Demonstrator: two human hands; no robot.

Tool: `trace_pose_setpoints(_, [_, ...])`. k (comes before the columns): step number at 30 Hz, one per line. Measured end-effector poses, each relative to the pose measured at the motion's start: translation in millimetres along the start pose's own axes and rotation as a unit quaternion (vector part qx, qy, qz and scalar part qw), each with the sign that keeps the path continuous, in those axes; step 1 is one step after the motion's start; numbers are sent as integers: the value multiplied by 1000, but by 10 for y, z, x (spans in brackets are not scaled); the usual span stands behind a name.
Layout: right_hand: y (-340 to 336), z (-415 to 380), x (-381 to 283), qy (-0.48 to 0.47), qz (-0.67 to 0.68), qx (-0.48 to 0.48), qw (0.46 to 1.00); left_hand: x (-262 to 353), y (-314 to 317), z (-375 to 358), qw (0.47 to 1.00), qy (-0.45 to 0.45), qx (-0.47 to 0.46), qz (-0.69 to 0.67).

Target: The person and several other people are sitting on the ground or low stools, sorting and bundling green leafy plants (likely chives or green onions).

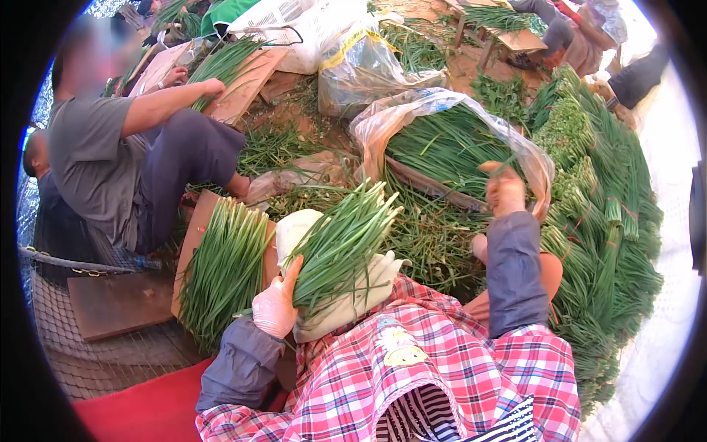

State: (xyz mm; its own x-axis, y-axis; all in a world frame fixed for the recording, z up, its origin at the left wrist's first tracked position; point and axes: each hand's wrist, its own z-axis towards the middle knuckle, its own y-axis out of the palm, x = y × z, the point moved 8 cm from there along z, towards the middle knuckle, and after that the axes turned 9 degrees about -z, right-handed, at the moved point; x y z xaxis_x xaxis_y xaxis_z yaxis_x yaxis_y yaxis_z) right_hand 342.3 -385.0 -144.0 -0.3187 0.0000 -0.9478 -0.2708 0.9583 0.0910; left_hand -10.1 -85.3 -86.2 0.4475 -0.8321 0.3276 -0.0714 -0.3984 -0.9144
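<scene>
My left hand [277, 303], in a thin whitish glove, is closed around the lower part of a bunch of garlic chives [346, 247]. The bunch slants up and right, its pale ends at the top, over a light cloth [353, 302] on my lap. My right hand [505, 190] is raised at the near right side of an open plastic bag [372, 136], over loose garlic chives [445, 147]. Its fingers are bent together; anything between them is too small to make out. Left of my left hand, a thick pile of chives [228, 265] lies on a wooden board [193, 236].
Tied chive bundles [611, 221] are heaped along my right side. Leaf scraps [434, 243] cover the ground ahead. A seated person [110, 155] handles chives on a board at left; another person [589, 37] sits at the far right. A filled clear bag [353, 74] stands behind the open one.
</scene>
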Motion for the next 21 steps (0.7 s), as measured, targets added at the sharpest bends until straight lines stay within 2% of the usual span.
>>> trace_pose_setpoints(1, [176, -64, -63, -73, -258, -35, 963, 11, 15, 10, 1000, -9, -7, 9])
trace_pose_setpoints(2, [491, -203, -37, -141, -496, -69, 854, 23, 26, 23, 1000, -19, -13, 17])
trace_pose_setpoints(3, [808, -368, 63, -198, -698, -97, 681, 56, 19, 25, 999, -13, -12, 28])
trace_pose_setpoints(4, [1011, -558, -103, -275, -589, -75, 756, 89, 17, 24, 999, -8, -11, 38])
trace_pose_setpoints(5, [1240, -720, -197, -250, -484, -100, 833, 124, 15, 21, 999, -5, -10, 48])
trace_pose_setpoints(6, [1498, -907, -296, -325, -421, -128, 837, 153, 10, 10, 998, -7, -13, 56])
trace_pose_setpoints(7, [1733, -1078, -399, -379, -436, -160, 800, 189, 5, 5, 998, -8, -15, 66])
trace_pose_setpoints(10, [2235, -1331, -131, -377, -562, -254, 691, 252, 0, -13, 996, -17, -27, 83])
trace_pose_setpoints(12, [2322, -1482, -46, -379, -568, -253, 686, 268, -9, -23, 996, -21, -29, 81])
trace_pose_setpoints(16, [2368, -1463, 24, -307, -575, -279, 705, 221, 29, -9, 996, -34, -46, 67])
trace_pose_setpoints(20, [2502, -1476, 252, -332, -578, -327, 670, 231, 26, -3, 998, -25, -42, 48])
trace_pose_setpoints(21, [2454, -1443, 184, -344, -468, -316, 750, 222, -2, -8, 998, -27, -43, 26])
